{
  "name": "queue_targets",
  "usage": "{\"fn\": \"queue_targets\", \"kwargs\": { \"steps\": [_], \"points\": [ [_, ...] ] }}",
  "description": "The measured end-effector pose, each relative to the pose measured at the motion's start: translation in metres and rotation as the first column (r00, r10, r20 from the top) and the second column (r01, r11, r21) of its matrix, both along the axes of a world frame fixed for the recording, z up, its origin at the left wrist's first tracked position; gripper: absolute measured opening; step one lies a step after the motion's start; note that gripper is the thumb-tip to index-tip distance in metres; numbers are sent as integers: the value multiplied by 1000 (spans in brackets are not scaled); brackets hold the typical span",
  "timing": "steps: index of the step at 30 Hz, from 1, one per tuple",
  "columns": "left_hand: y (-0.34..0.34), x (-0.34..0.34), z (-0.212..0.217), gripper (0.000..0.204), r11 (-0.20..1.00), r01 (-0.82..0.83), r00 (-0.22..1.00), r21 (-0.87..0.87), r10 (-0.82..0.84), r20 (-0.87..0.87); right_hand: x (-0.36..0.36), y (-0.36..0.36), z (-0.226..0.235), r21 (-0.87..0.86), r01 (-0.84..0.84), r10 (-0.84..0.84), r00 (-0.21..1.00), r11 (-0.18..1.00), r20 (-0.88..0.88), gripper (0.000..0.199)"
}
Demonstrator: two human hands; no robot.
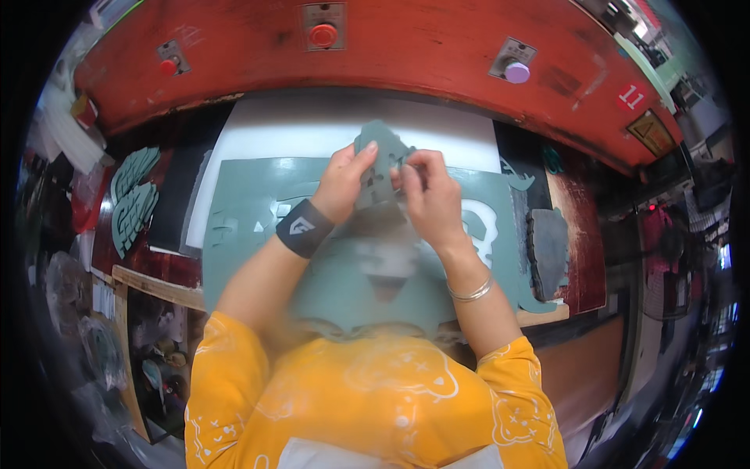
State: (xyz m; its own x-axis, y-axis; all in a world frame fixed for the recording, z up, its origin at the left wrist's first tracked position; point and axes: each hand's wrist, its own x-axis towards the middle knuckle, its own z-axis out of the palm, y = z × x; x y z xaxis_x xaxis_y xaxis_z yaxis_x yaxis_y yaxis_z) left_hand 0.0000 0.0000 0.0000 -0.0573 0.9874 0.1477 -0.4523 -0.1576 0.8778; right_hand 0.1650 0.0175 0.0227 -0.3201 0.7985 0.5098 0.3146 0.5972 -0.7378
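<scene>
My left hand (342, 181) holds up a grey-green die-cut sheet piece (379, 186) with several small slots and holes in it, thumb on its face. At the piece's right edge, my right hand (434, 195) has its fingers bent and pinched together. Whether a small scrap sits between those fingertips is hidden. Beneath both hands lies a large grey-green sheet (242, 234) with curved and toothed openings cut through it. White shows through several of these openings.
Stacked green cut pieces (134, 215) lie on the left. A dark grey stack (548, 246) and narrow green offcuts sit at the right. A white board (269, 129) lies under the sheet's far side. Behind stands a red machine beam (414, 59) with knob-like buttons.
</scene>
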Motion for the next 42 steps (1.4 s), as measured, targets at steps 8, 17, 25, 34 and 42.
{"fn": "queue_targets", "kwargs": {
  "steps": [8, 17, 25, 34, 42],
  "points": [
    [34, -118, 90, 35, 961, -236, 970, 142, 226, 86, 60, -5, -62, -76, 132, -117, 977, 988, 178, 12],
    [-119, -89, 10, 53, 859, 511, 111, 36, -25, -993, 62, -3, -69, -133, 110, -90, 985, 985, 147, 11],
    [-139, -85, -30, 63, 773, 600, 33, 207, 235, -972, 60, -6, -66, -74, 102, -84, 973, 992, 217, 11],
    [-109, -91, -28, 36, 988, 153, 250, 19, -20, -968, 59, -10, -64, -114, 127, -93, 961, 985, 261, 12],
    [-80, -115, -1, 49, 963, -189, 874, -192, 254, 415, 10, -22, 5, 431, 25, -143, 959, 902, 244, 30]
  ]
}}
